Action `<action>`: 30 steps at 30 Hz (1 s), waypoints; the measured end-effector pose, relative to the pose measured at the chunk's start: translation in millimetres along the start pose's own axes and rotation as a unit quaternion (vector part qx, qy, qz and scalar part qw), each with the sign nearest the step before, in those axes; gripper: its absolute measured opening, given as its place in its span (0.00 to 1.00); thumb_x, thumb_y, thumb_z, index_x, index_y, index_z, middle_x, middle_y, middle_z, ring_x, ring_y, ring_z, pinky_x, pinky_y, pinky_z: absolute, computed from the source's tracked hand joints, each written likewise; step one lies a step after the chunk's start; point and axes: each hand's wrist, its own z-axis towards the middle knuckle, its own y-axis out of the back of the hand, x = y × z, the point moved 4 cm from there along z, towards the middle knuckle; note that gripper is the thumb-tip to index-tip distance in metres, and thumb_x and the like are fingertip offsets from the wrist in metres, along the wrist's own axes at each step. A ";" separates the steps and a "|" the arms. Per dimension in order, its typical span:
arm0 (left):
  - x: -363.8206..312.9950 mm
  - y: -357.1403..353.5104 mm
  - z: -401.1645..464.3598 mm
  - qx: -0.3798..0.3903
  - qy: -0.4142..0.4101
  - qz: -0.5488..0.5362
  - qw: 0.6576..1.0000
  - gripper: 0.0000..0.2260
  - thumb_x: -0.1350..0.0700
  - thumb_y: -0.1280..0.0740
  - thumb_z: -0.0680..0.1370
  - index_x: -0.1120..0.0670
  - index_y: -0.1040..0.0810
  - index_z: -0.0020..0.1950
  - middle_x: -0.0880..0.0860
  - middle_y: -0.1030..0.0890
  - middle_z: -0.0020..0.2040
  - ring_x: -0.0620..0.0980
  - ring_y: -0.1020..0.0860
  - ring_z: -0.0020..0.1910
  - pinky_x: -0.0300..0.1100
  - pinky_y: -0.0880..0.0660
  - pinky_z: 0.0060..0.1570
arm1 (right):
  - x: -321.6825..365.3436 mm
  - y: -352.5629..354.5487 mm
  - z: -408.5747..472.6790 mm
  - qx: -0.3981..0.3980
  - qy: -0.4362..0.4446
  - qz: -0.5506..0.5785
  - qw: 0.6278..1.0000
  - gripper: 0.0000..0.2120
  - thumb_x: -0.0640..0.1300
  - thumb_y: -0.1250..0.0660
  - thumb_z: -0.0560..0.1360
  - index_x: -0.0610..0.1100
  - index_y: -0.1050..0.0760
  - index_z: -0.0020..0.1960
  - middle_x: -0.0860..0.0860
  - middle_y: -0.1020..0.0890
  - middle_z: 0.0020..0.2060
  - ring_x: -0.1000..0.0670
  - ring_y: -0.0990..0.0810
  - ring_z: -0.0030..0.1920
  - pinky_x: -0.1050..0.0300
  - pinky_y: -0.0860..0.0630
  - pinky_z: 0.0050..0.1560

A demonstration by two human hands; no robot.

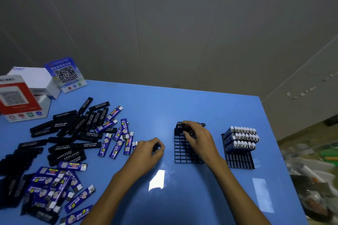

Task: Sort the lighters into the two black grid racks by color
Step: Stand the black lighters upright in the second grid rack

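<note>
Head view looks down on a blue surface (182, 107) whose far edge runs along a grey wall and whose right edge slants down toward cluttered floor. At the far left corner stand a white box (36, 78) and two QR-code signs, one red (16, 98) and one blue (66, 74). Below them, along the left side, lie loose black lighters (73, 126) and blue lighters (54, 181), some reaching the left edge. A few more blue ones (117, 144) lie scattered just left of the left hand. Bare blue room shows in the middle, behind the hands and in the near part between the forearms.

Left hand (148, 151) rests low on the surface, knuckles up, its grip curled round a small dark lighter (156, 147) at the fingertips. Just right of it, apart from it, the first black grid rack (184, 150) lies with most cells bare and some black lighter tops along its far row. Right hand (197, 137) lies over that rack's far end, fingers bent down onto the black lighters (180, 126) there; whether its grip pinches one cannot be told. Farther right, near the surface's right edge, the second black grid rack (239, 159) carries three rows of blue lighters (241, 136), silver tops showing.
</note>
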 end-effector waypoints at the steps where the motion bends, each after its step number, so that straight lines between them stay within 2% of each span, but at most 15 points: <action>1: -1.8 -0.4 -0.2 -0.002 -0.002 -0.001 1.000 0.06 0.56 0.34 0.77 0.45 0.23 0.42 0.44 0.22 0.34 0.41 0.24 0.34 0.35 0.27 0.38 | 2.1 3.3 -2.0 -0.008 -0.018 0.021 1.000 0.14 0.43 0.32 0.76 0.53 0.25 0.61 0.58 0.19 0.51 0.58 0.21 0.47 0.59 0.22 0.49; 3: -3.4 -2.9 -0.1 0.005 0.003 -0.004 1.000 0.04 0.52 0.35 0.76 0.43 0.23 0.42 0.43 0.21 0.35 0.40 0.24 0.34 0.40 0.24 0.39 | 11.1 8.2 -7.0 -0.017 -0.043 0.085 0.995 0.10 0.42 0.30 0.74 0.52 0.22 0.54 0.59 0.19 0.44 0.56 0.21 0.43 0.60 0.22 0.45; 5: -7.5 -5.7 0.3 0.015 0.012 0.000 1.000 0.02 0.47 0.36 0.73 0.42 0.24 0.43 0.43 0.21 0.36 0.40 0.24 0.34 0.42 0.23 0.40 | 25.6 10.8 -13.4 0.005 -0.049 0.159 0.986 0.08 0.40 0.28 0.73 0.49 0.20 0.50 0.57 0.18 0.41 0.55 0.20 0.42 0.61 0.23 0.44; 7: -14.3 -9.6 -0.3 0.025 0.007 0.002 1.000 0.03 0.50 0.33 0.74 0.45 0.23 0.47 0.44 0.23 0.34 0.37 0.26 0.32 0.34 0.26 0.39 | 40.4 10.6 -20.0 0.057 -0.039 0.212 0.975 0.07 0.38 0.28 0.72 0.46 0.19 0.50 0.55 0.17 0.43 0.55 0.20 0.42 0.60 0.22 0.45; 9: -22.1 -14.6 -1.7 0.033 -0.003 0.002 0.999 0.07 0.55 0.32 0.76 0.49 0.23 0.53 0.44 0.25 0.32 0.38 0.26 0.30 0.28 0.32 0.35 | 48.2 8.9 -25.7 0.106 -0.031 0.233 0.966 0.07 0.39 0.27 0.72 0.46 0.19 0.50 0.55 0.17 0.43 0.54 0.20 0.42 0.56 0.21 0.46; 11: -26.5 -19.0 -3.0 0.039 -0.002 0.017 0.999 0.09 0.54 0.34 0.75 0.49 0.26 0.55 0.47 0.24 0.34 0.42 0.27 0.34 0.34 0.32 0.35 | 49.8 6.3 -29.9 0.137 -0.034 0.246 0.959 0.09 0.39 0.26 0.71 0.47 0.19 0.50 0.53 0.17 0.44 0.52 0.20 0.42 0.55 0.22 0.45; 13: -28.5 -22.8 -2.9 0.050 0.006 0.034 0.998 0.09 0.53 0.34 0.74 0.46 0.29 0.52 0.50 0.23 0.38 0.45 0.28 0.38 0.38 0.32 0.36 | 47.7 4.1 -32.9 0.155 -0.043 0.252 0.954 0.10 0.38 0.26 0.71 0.46 0.18 0.51 0.52 0.16 0.45 0.51 0.20 0.40 0.55 0.22 0.44; 16: -33.3 -25.4 -3.0 0.057 -0.002 0.046 0.997 0.08 0.55 0.33 0.73 0.48 0.30 0.48 0.48 0.25 0.37 0.46 0.28 0.39 0.35 0.34 0.34 | 46.5 2.1 -37.4 0.175 -0.046 0.254 0.950 0.09 0.40 0.26 0.71 0.48 0.18 0.50 0.50 0.16 0.43 0.47 0.22 0.37 0.50 0.23 0.43; 19: -36.5 -25.4 -4.5 0.052 -0.012 0.041 0.998 0.07 0.56 0.33 0.72 0.53 0.26 0.48 0.48 0.25 0.36 0.46 0.28 0.38 0.34 0.35 0.33 | 46.0 4.1 -40.1 0.182 -0.043 0.257 0.948 0.07 0.42 0.26 0.72 0.49 0.18 0.50 0.47 0.17 0.41 0.44 0.22 0.38 0.52 0.24 0.43; 23: -39.1 -21.2 -6.4 0.044 -0.021 0.056 0.997 0.07 0.54 0.32 0.73 0.51 0.24 0.49 0.47 0.24 0.35 0.46 0.27 0.35 0.42 0.28 0.38 | 39.0 13.7 -39.8 0.164 -0.081 0.323 0.929 0.06 0.39 0.28 0.74 0.44 0.19 0.51 0.45 0.19 0.35 0.51 0.23 0.34 0.59 0.25 0.39; 26: -37.3 -13.2 -7.4 0.027 -0.007 0.092 0.995 0.08 0.51 0.32 0.74 0.48 0.24 0.52 0.44 0.25 0.37 0.47 0.26 0.38 0.41 0.28 0.38 | 29.8 25.4 -38.5 0.137 -0.105 0.363 0.916 0.06 0.37 0.29 0.75 0.42 0.21 0.51 0.45 0.19 0.33 0.49 0.22 0.29 0.59 0.24 0.36; 30: -36.9 -6.0 -7.5 0.015 -0.024 0.150 0.988 0.12 0.47 0.34 0.76 0.47 0.25 0.58 0.42 0.24 0.45 0.42 0.27 0.44 0.40 0.27 0.46 | 17.9 36.7 -35.4 0.104 -0.119 0.383 0.910 0.05 0.35 0.31 0.75 0.40 0.22 0.51 0.45 0.20 0.32 0.45 0.21 0.32 0.56 0.22 0.37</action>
